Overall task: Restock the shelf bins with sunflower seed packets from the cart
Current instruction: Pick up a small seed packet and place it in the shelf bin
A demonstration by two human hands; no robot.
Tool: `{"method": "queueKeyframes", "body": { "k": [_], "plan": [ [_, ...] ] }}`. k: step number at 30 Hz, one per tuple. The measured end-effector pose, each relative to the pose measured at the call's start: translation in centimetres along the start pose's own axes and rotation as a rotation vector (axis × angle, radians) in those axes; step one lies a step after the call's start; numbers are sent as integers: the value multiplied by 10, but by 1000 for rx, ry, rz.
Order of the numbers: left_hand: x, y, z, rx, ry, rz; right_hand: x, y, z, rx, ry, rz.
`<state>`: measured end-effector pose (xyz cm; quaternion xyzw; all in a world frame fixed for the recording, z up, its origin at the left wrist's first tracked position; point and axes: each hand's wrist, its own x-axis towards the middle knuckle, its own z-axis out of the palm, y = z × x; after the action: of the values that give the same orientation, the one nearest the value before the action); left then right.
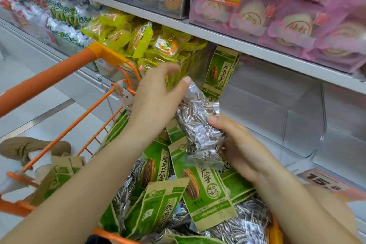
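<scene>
A clear-backed sunflower seed packet point(198, 125) is held above the orange cart point(65, 73), its see-through side up. My right hand point(235, 144) grips its lower right edge, thumb on top. My left hand point(158, 97) holds the upper end, thumb against the packet's top seal, fingers stretched behind it. Several green and kraft seed packets point(206, 190) lie heaped in the cart below. Two or three matching packets point(219, 69) stand at the left end of the clear shelf bin point(297, 121), beyond my left hand.
A bin of yellow snack packs point(142, 41) sits left of the seed bin, behind the cart handle. Black-wrapped and pink-wrapped pastries point(287, 20) fill the shelf above. An orange price tag point(324, 182) hangs on the shelf edge at right. A shoe point(29, 148) shows through the cart wires.
</scene>
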<state>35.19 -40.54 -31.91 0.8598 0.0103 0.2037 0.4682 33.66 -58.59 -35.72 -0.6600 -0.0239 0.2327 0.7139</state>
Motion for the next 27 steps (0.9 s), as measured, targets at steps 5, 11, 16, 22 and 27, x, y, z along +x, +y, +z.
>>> {"method": "queueKeyframes", "body": {
  "k": [5, 11, 16, 22, 27],
  "plan": [
    [-24, 13, 6, -353, -229, -318, 7, -3, 4, -153, 386, -359],
    [-26, 8, 20, -678, -364, -507, 0, -4, 18, -340, 278, -386],
    [-21, -8, 11, -935, -452, -644, 1, -1, 10, -265, 153, -402],
    [-22, -4, 6, -1274, -446, -602, 3, -3, 10, -78, 17, -209],
    [-24, -4, 11, -990, -263, -533, 5, -2, 8, 148, 82, -116]
  ]
}}
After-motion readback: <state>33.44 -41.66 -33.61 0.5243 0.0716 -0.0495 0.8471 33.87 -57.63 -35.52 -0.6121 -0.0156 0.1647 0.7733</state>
